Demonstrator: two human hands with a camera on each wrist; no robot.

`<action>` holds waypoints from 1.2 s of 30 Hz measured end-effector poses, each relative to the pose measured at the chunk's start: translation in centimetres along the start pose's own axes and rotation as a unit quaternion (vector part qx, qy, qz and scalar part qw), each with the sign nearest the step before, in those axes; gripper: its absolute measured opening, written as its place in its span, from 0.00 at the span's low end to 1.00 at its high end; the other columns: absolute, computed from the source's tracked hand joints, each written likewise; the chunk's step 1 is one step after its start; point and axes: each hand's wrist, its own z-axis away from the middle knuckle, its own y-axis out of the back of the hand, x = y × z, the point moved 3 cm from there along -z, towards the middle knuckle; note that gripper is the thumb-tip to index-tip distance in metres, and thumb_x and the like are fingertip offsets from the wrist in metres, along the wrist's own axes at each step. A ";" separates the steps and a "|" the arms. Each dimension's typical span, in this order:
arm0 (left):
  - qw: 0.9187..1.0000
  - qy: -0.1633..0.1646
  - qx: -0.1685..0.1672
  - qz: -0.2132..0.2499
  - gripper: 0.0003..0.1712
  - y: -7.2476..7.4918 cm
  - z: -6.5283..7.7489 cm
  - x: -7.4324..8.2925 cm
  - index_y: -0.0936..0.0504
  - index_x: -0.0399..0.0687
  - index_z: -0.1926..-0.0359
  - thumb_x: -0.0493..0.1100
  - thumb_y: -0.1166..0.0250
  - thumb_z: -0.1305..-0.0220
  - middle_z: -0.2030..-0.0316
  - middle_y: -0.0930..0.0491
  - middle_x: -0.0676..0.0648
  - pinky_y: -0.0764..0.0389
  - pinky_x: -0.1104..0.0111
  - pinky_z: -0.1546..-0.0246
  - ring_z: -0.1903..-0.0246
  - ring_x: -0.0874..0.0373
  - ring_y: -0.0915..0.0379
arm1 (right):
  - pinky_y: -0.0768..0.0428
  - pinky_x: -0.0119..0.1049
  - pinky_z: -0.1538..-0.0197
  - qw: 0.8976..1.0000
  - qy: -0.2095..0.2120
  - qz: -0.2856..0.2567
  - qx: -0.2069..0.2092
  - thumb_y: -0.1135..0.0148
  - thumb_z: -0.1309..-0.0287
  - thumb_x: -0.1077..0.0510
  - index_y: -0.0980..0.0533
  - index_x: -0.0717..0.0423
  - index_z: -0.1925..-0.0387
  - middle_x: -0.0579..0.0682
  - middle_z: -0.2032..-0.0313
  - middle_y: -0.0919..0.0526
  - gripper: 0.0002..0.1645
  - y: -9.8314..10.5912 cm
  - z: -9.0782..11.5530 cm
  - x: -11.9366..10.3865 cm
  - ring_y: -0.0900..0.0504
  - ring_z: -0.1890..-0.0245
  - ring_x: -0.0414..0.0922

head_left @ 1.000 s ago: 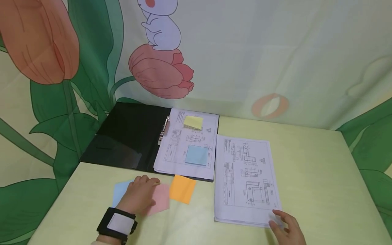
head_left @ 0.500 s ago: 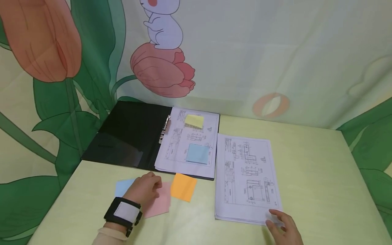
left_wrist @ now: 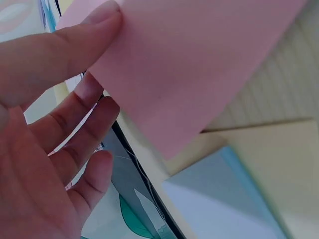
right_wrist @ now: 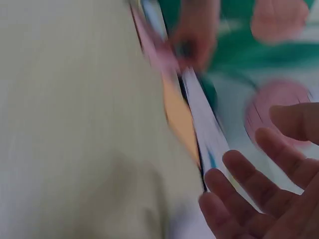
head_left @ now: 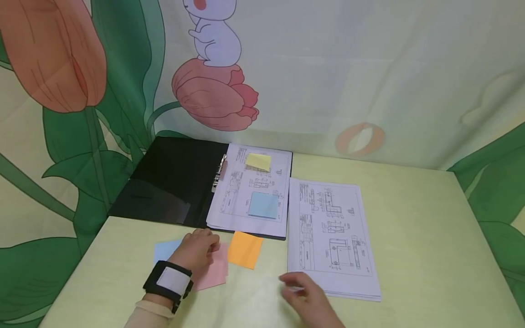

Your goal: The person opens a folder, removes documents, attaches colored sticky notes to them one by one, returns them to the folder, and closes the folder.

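My left hand [head_left: 194, 253] is over the pink sticky notes [head_left: 216, 269]. In the left wrist view its thumb [left_wrist: 99, 30] lies on a pink sheet near a corner, with fingers behind, pinching it; the index fingertip is hidden. Blue sticky notes [head_left: 165, 250] lie partly under that hand and wrist. An orange sticky note [head_left: 245, 250] rests to the right of the pink ones. My right hand [head_left: 309, 298] is above the table by the near left corner of a stack of printed drawings [head_left: 332, 241], fingers loosely bent and holding nothing.
A black binder [head_left: 164, 182] lies unfolded at the back, its metal clip [head_left: 219, 173] beside punched drawing sheets [head_left: 234, 205]. On these sheets are a yellow sticky note [head_left: 258, 162] and a blue sticky note [head_left: 263, 205]. A printed curtain [head_left: 311, 82] hangs behind the table.
My right hand has moved left, from the near right corner of the drawing stack to its near left corner. My left hand has shifted slightly right over the pink notes, its fingers more curled.
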 end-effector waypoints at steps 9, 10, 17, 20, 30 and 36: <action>1.000 0.012 -0.024 0.012 0.15 -0.5 -0.9 -0.1 0.28 0.52 0.76 0.36 0.27 0.55 0.76 0.35 0.53 0.36 0.61 0.64 0.69 0.55 0.38 | 0.20 0.40 0.62 0.956 -0.177 -0.224 -0.064 0.42 0.43 0.65 0.43 0.71 0.39 0.55 0.60 0.21 0.34 -10.4 -7.2 -1.5 0.19 0.65 0.46; 0.999 0.015 -0.029 0.016 0.15 -0.5 -0.9 -0.2 0.28 0.52 0.76 0.36 0.27 0.54 0.76 0.35 0.53 0.36 0.61 0.64 0.69 0.55 0.39 | 0.19 0.40 0.64 0.953 -0.189 -0.230 -0.056 0.42 0.43 0.65 0.43 0.71 0.39 0.55 0.61 0.20 0.33 -10.6 -7.7 -1.5 0.18 0.66 0.46; 0.992 0.078 -0.066 0.069 0.13 -0.5 -1.0 -1.1 0.26 0.52 0.73 0.33 0.30 0.52 0.74 0.33 0.50 0.32 0.62 0.65 0.67 0.54 0.38 | 0.19 0.39 0.71 0.941 -0.223 -0.247 -0.067 0.46 0.39 0.64 0.31 0.68 0.48 0.54 0.70 0.16 0.19 -11.6 -8.4 -1.4 0.16 0.74 0.46; 0.993 0.068 -0.055 0.075 0.13 -0.5 -0.8 -1.3 0.24 0.51 0.70 0.33 0.29 0.53 0.71 0.34 0.51 0.29 0.63 0.64 0.65 0.53 0.38 | 0.19 0.38 0.73 0.938 -0.215 -0.260 -0.074 0.48 0.39 0.62 0.38 0.71 0.41 0.53 0.71 0.16 0.26 -11.6 -7.6 -2.0 0.18 0.77 0.44; 0.996 0.048 -0.066 0.038 0.15 0.0 -1.3 -0.7 0.24 0.52 0.71 0.35 0.26 0.57 0.74 0.34 0.51 0.34 0.61 0.63 0.66 0.54 0.40 | 0.21 0.33 0.78 0.915 -0.193 -0.331 -0.128 0.50 0.39 0.61 0.48 0.71 0.35 0.50 0.74 0.19 0.34 -12.1 -6.4 -2.5 0.23 0.83 0.38; 0.998 0.019 -0.053 0.035 0.21 -0.1 -1.2 -0.5 0.24 0.52 0.62 0.33 0.26 0.57 0.65 0.33 0.49 0.32 0.58 0.59 0.62 0.52 0.40 | 0.24 0.32 0.83 0.929 -0.194 -0.300 -0.096 0.44 0.42 0.62 0.38 0.62 0.47 0.48 0.82 0.26 0.22 -12.7 -7.7 -1.2 0.28 0.90 0.37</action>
